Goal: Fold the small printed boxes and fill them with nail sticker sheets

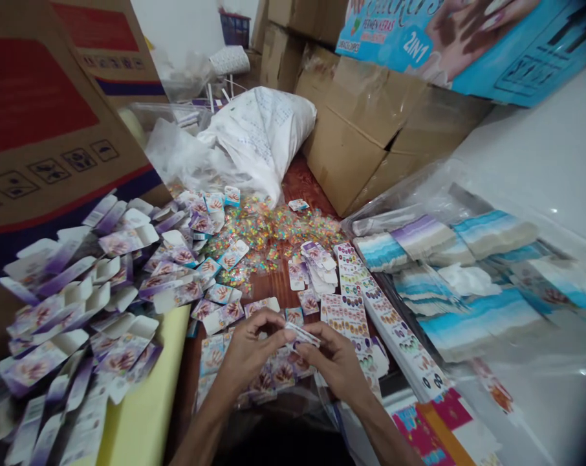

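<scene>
Close in front of me, my left hand (251, 346) and my right hand (336, 361) pinch a small white piece of printed card (303, 334) from its two sides. Fingers cover its ends, so I cannot make out whether it is a small box or a folded sheet. Below the hands lie rows of small printed boxes (264, 382), purple and blue with hand pictures. Just right of the right hand are sticker sheets (344, 314) with rows of nail designs. Beyond the fingers, colourful candies in clear packets (273, 226) spread over the dark red table (268, 285).
Open small cartons (79, 304) are heaped at the left, beside a yellow panel (142, 395) and a large cardboard box (35, 110). A white sack (264, 129) and brown cartons (361, 123) stand behind. At right, a plastic-lined tray holds stacks of flat blue-and-white cartons (487, 317).
</scene>
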`<state>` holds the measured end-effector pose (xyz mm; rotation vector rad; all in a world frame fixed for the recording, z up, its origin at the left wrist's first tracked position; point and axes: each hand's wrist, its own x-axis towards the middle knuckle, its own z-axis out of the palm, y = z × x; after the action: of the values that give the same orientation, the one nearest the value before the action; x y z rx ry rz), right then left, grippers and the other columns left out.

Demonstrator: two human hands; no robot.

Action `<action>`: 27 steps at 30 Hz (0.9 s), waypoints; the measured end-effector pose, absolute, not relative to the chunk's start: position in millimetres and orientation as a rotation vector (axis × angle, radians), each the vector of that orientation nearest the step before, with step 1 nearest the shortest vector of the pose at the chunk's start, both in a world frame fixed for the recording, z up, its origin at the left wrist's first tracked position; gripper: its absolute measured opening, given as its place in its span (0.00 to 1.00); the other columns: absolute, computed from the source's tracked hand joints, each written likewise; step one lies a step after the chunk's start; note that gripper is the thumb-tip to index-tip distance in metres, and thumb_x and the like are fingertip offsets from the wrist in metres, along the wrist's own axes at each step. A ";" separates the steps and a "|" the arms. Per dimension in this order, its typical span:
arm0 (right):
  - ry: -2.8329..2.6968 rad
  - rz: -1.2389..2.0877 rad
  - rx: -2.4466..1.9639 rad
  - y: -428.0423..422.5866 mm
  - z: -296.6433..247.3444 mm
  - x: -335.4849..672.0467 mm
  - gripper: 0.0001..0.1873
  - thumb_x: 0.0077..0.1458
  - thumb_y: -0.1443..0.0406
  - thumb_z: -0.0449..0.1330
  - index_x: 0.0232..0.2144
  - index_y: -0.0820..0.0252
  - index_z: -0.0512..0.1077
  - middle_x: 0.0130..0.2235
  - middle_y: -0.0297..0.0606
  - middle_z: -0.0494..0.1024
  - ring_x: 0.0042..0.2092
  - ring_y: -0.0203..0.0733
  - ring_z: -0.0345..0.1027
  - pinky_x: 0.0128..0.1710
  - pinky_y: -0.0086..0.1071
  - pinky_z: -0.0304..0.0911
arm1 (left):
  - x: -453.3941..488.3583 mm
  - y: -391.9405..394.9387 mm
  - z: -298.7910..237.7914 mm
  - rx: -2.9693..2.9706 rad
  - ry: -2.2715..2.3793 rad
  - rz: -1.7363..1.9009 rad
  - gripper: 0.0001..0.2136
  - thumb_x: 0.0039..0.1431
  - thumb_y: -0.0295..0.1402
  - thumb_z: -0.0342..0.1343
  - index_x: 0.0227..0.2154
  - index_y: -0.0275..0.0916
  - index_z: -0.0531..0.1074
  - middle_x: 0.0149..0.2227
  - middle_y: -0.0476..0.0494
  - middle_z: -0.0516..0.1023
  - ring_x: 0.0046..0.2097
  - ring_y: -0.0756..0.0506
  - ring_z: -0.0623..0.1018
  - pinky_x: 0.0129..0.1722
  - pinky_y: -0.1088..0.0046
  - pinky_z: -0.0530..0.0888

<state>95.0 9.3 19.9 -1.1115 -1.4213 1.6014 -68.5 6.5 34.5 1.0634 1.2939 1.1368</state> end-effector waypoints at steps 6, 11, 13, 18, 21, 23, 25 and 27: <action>-1.290 1.904 -1.015 43.9 2.4 76.8 0.11 0.46 0.59 0.63 0.28 0.61 0.76 0.19 0.30 0.72 0.18 0.30 0.61 0.17 0.23 0.56 | -84.0 1.4 22.7 1.080 1.494 1.176 0.09 0.48 0.39 0.58 0.24 0.37 0.70 0.26 0.49 0.71 0.31 0.49 0.70 0.32 0.75 0.68; -1.316 1.791 -1.095 104.3 12.9 51.3 0.08 0.40 0.62 0.66 0.23 0.62 0.76 0.14 0.28 0.70 0.16 0.28 0.58 0.16 0.22 0.52 | -98.1 -2.8 10.6 1.014 1.616 1.176 0.16 0.52 0.41 0.54 0.42 0.39 0.70 0.41 0.43 0.75 0.42 0.45 0.74 0.42 0.69 0.69; -1.280 1.817 -1.053 121.0 21.4 43.2 0.09 0.39 0.62 0.67 0.21 0.62 0.75 0.15 0.28 0.70 0.17 0.29 0.59 0.17 0.22 0.54 | -106.2 -5.5 7.2 0.946 1.620 1.183 0.20 0.52 0.43 0.54 0.46 0.39 0.67 0.45 0.41 0.74 0.44 0.44 0.74 0.43 0.68 0.70; -1.088 1.998 -0.938 114.0 29.5 31.9 0.13 0.36 0.59 0.68 0.21 0.62 0.73 0.17 0.28 0.67 0.17 0.28 0.56 0.15 0.23 0.52 | -119.4 -8.6 1.1 0.842 1.606 1.262 0.18 0.52 0.43 0.54 0.43 0.38 0.71 0.46 0.42 0.75 0.50 0.43 0.72 0.51 0.65 0.66; -0.936 2.093 -0.885 94.7 26.8 31.0 0.14 0.33 0.58 0.69 0.21 0.60 0.71 0.18 0.27 0.66 0.16 0.25 0.50 0.15 0.22 0.50 | -116.9 -7.7 2.7 0.821 1.577 1.293 0.18 0.51 0.43 0.55 0.43 0.38 0.71 0.46 0.42 0.74 0.51 0.43 0.71 0.52 0.66 0.65; -0.857 2.148 -0.855 84.5 26.2 31.9 0.15 0.33 0.58 0.69 0.22 0.59 0.70 0.19 0.27 0.66 0.17 0.25 0.48 0.14 0.21 0.49 | -112.7 -7.0 6.1 0.826 1.547 1.303 0.18 0.51 0.42 0.55 0.42 0.38 0.71 0.47 0.42 0.74 0.51 0.43 0.71 0.52 0.67 0.66; -0.805 2.204 -0.830 78.1 27.4 33.0 0.16 0.32 0.57 0.69 0.22 0.59 0.70 0.19 0.28 0.66 0.17 0.25 0.48 0.14 0.21 0.48 | -109.0 -6.7 10.0 0.835 1.520 1.292 0.17 0.51 0.42 0.56 0.42 0.39 0.71 0.47 0.43 0.74 0.51 0.44 0.71 0.51 0.67 0.66; -0.770 2.246 -0.805 74.9 29.7 33.9 0.15 0.32 0.58 0.69 0.22 0.59 0.70 0.19 0.29 0.66 0.18 0.27 0.50 0.13 0.21 0.47 | -107.1 -6.9 12.8 0.846 1.508 1.282 0.17 0.51 0.41 0.55 0.42 0.39 0.72 0.47 0.43 0.74 0.50 0.44 0.72 0.51 0.67 0.67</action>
<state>33.9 74.9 29.7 -0.8052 -0.7698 2.2462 -107.1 -6.9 12.8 0.8456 1.5081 1.2819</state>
